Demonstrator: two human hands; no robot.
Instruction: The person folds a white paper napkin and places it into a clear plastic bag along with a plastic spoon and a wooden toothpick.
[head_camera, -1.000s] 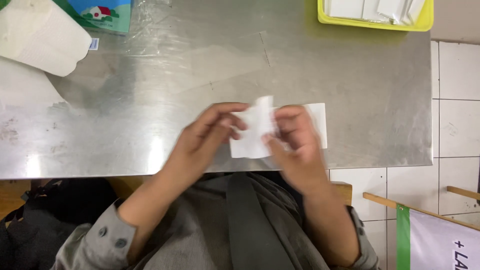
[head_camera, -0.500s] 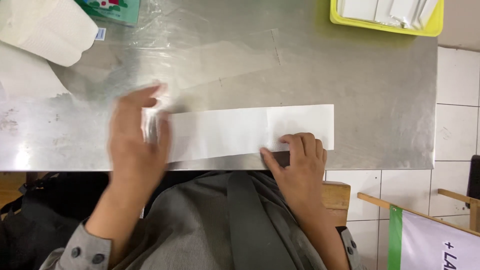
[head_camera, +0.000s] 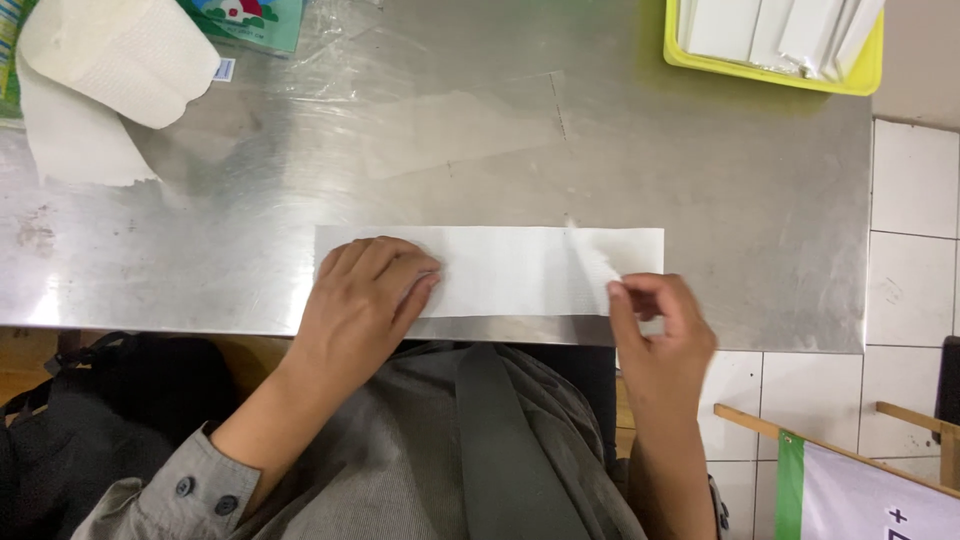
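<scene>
A long white paper strip (head_camera: 500, 270) is laid flat along the near edge of the steel table (head_camera: 700, 180), its length running left to right. Its left end is pressed down by the left hand (head_camera: 365, 300) — palm down, fingers loosely spread, nothing gripped. The strip's right part is pinched between thumb and fingertips of the right hand (head_camera: 655, 325), and a blurred fold of paper is lifted there. At the far left corner a white tissue roll (head_camera: 115, 55) is seen, with a loose sheet trailing beneath it, beside a green printed packet (head_camera: 250, 15). At the far right corner a yellow tray (head_camera: 770, 70) is set — white folded papers are stacked in it.
</scene>
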